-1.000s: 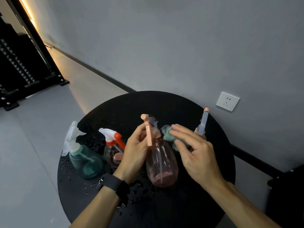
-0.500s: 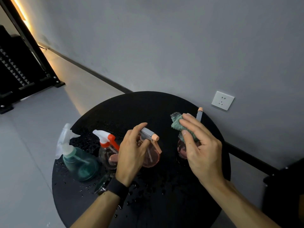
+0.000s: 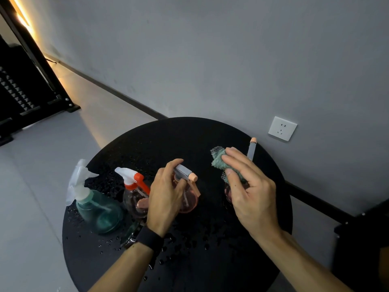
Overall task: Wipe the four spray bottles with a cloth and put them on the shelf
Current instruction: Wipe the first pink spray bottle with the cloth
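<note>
Just then, the left hand point(image 3: 166, 199) gripped the pink spray bottle point(image 3: 189, 201) by its grey head, fingers point(image 3: 176, 165) curled over the top, near the middle of the round black bench point(image 3: 147, 144). That bottle stood upright on the wet top. To its right, the right hand point(image 3: 250, 192) pinched a crumpled green cloth point(image 3: 219, 163) between thumb and straight fingers, above a second pink bottle point(image 3: 228, 194) whose body was mostly hidden by the hand; its grey nozzle point(image 3: 252, 148) stuck up on the far side of the fingers. Whether the cloth touched that bottle could not be told. Left of the held bottle stood a clear bottle with an orange and white head point(image 3: 134, 197), just beside the wrist, and further left a green bottle point(image 3: 99, 209) with a pale head. Water drops point(image 3: 168, 249) lay across the near part of the bench. A white wall socket point(image 3: 282, 128) sat on the grey wall to the far right.
</note>
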A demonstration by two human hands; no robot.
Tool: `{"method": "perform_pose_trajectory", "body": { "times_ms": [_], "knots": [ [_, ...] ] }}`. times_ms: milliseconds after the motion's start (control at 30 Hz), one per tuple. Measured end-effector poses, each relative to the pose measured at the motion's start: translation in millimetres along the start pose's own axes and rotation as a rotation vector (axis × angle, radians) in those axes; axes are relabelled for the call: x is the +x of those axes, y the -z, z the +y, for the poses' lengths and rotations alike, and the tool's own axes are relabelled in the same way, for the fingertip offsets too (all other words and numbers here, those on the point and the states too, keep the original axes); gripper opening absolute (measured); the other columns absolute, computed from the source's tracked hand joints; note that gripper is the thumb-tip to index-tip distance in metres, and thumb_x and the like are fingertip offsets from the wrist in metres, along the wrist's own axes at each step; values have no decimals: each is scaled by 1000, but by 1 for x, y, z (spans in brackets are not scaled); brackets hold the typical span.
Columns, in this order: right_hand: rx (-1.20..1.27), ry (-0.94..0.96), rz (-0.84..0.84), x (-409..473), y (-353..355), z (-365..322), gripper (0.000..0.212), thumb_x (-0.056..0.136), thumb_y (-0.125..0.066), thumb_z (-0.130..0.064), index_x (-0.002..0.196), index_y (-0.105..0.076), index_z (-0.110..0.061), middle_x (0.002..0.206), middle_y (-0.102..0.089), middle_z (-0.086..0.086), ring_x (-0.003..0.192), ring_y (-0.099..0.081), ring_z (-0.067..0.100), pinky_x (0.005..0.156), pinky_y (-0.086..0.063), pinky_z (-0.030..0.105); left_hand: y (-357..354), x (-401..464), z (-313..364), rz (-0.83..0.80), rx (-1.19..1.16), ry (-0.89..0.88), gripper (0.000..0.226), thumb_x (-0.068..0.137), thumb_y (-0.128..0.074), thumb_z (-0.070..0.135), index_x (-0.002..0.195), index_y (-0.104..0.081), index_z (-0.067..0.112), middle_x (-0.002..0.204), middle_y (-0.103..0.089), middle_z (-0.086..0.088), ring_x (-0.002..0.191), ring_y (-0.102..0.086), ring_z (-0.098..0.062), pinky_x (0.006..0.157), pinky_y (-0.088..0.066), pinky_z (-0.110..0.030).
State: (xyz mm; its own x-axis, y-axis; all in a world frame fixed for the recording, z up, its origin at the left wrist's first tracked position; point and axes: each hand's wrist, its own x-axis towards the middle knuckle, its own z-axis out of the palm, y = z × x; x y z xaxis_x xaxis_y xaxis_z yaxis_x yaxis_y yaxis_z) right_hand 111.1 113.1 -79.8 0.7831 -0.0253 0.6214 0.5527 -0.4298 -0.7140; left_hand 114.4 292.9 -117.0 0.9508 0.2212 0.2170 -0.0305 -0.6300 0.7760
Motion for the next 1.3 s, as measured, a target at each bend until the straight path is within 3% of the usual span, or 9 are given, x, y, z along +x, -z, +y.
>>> {"method": "perform_pose_trajectory", "body": {
  "times_ms": [167, 333, 600, 733, 867, 933, 1000, 1167, 1300],
  "knots": [
    [-5, -2, -5, 1, 0, -1, 30, 88, -59, 6, 114, -70, -4, 126, -62, -5, 125, -54, 5, 104, -40, 16, 1, 0, 1, -25, 11, 20, 53, 95, -64, 26, 143, -42, 35, 117, -52, 6, 94, -54, -3, 84, -40, -20],
    [-13, -22, -2, 2, 4, -3, 31, 88, -60, 9, 115, -69, -4, 126, -61, -5, 125, -53, 3, 104, -39, 13, 3, 1, 6, -39, -8, 50, 68, 93, -68, 22, 151, -33, 33, 122, -47, 10, 109, -51, -6, 91, -38, -20],
    [-1, -42, 12, 3, 9, -9, 31, 88, -60, 9, 115, -70, -5, 126, -61, -6, 125, -52, 1, 104, -38, 12, 16, -2, 15, -72, 71, 77, 72, 89, -58, -1, 151, -32, 26, 145, -42, -8, 120, -53, -14, 86, -39, -18],
    [-2, -46, 43, 5, 15, -14, 31, 87, -61, 10, 113, -70, -5, 123, -60, -8, 123, -52, 1, 101, -36, 6, 23, -9, 26, -18, 16, 59, 71, 85, -57, -6, 147, -38, 22, 147, -40, -5, 109, -53, -2, 80, -39, -8],
    [13, -63, 77, 6, 27, -16, 29, 88, -60, 10, 111, -71, -3, 123, -62, -4, 122, -52, 3, 99, -35, 3, 25, -18, 51, 112, -83, -41, 59, 86, -56, -13, 138, -50, 15, 140, -39, -3, 88, -47, 30, 73, -34, 8],
    [9, -81, 102, 7, 32, -15, 30, 89, -60, 8, 112, -71, -5, 124, -61, -7, 123, -52, 0, 101, -35, 6, 21, -22, 66, 153, -100, -125, 50, 86, -58, -14, 129, -56, 12, 133, -42, -2, 93, -47, 28, 75, -33, 8],
    [2, -96, 133, 10, 37, -12, 30, 89, -60, 7, 113, -71, -7, 124, -60, -10, 122, -53, 0, 103, -35, 8, 13, -24, 76, 163, -74, -196, 46, 85, -57, -12, 123, -59, 15, 128, -45, 3, 101, -51, 15, 82, -35, 5],
    [-20, -154, 187, 15, 49, -2, 30, 89, -60, 4, 114, -71, -10, 124, -62, -10, 119, -54, -3, 100, -35, 5, -24, -32, 89, 17, -127, -269, 36, 88, -56, -6, 115, -65, 16, 114, -54, 8, 102, -58, 4, 87, -46, -7],
    [-45, -209, 214, 17, 59, 11, 30, 90, -60, 2, 114, -71, -12, 123, -60, -13, 117, -52, -6, 98, -34, 2, -65, -40, 90, -146, -208, -173, 35, 89, -56, -5, 117, -65, 15, 116, -57, 4, 97, -57, 14, 79, -45, -3]
  ]
}}
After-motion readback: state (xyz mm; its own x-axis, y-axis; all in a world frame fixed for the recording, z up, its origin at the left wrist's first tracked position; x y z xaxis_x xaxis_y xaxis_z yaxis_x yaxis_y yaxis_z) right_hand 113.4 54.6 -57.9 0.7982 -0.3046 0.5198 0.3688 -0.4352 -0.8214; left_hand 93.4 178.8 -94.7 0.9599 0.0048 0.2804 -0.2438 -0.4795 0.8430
